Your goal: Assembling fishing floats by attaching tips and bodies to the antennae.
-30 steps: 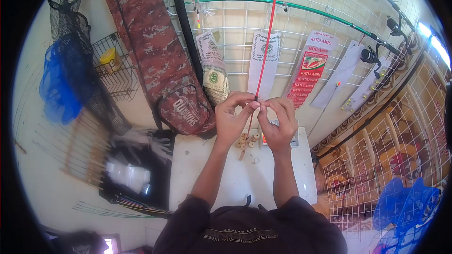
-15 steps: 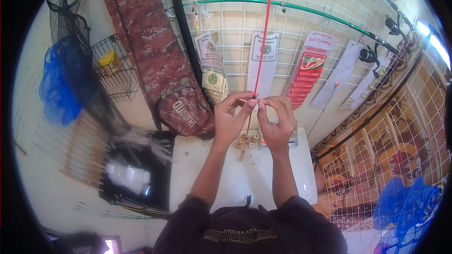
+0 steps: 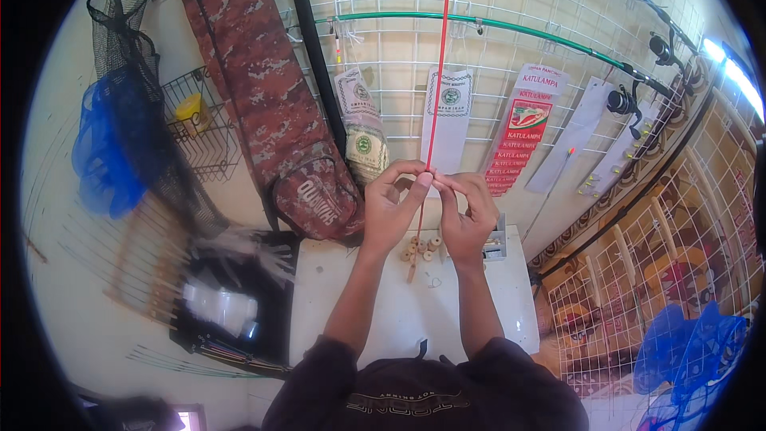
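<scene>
A thin red fishing rod (image 3: 440,80) stands nearly upright before me, running past the top of the view. My left hand (image 3: 392,209) is closed, pinching the rod between thumb and fingertips. Against it, my right hand (image 3: 466,222) is closed too, thumb and forefinger pressed together at the same spot on the rod. Whether a small part or thread sits between those right fingertips is too small to make out. Below the hands, the rod's tan butt end (image 3: 411,274) hangs over the white table (image 3: 343,303), beside several small round wooden pieces (image 3: 433,245).
A small compartment box (image 3: 495,247) lies at the table's far right. Behind, a white wire grid carries a green rod (image 3: 479,19), hanging packets (image 3: 523,132) and reels (image 3: 622,101). A camouflage rod bag (image 3: 271,96) and dark netting (image 3: 132,56) hang on the left.
The rod, hands and surroundings sit slightly differently in the view. My right fingertips have come closer to my left ones at the rod.
</scene>
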A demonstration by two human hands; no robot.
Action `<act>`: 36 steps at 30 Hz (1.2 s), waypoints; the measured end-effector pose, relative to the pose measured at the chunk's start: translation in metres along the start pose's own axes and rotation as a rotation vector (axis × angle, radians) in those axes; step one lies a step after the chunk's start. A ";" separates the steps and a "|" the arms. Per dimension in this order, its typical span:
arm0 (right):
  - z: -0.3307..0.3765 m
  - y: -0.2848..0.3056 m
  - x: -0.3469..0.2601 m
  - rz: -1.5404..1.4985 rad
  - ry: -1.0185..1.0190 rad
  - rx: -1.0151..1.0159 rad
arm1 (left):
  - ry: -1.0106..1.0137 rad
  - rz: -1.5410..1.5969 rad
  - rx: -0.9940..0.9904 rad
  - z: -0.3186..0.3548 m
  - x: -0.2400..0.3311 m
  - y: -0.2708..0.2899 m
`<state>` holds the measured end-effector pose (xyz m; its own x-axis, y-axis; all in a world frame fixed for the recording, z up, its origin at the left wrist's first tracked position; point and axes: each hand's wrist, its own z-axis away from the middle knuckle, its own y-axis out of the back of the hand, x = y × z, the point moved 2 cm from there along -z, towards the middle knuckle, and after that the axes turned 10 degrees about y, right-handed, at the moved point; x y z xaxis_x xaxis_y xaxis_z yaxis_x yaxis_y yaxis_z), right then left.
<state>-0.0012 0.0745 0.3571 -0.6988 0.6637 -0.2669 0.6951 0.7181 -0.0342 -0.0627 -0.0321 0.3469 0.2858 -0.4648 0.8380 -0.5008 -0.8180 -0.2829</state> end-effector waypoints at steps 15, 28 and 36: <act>0.001 0.002 0.002 -0.076 -0.045 -0.020 | 0.024 -0.033 -0.015 0.001 0.003 -0.001; 0.006 -0.001 0.005 -0.105 -0.083 0.027 | -0.010 -0.002 -0.008 0.000 0.000 0.002; 0.006 -0.001 0.004 -0.087 -0.082 0.012 | -0.014 0.034 0.013 0.000 0.000 0.003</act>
<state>-0.0039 0.0748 0.3503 -0.7409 0.5790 -0.3403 0.6346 0.7694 -0.0725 -0.0644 -0.0340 0.3461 0.2798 -0.4971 0.8214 -0.4994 -0.8060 -0.3177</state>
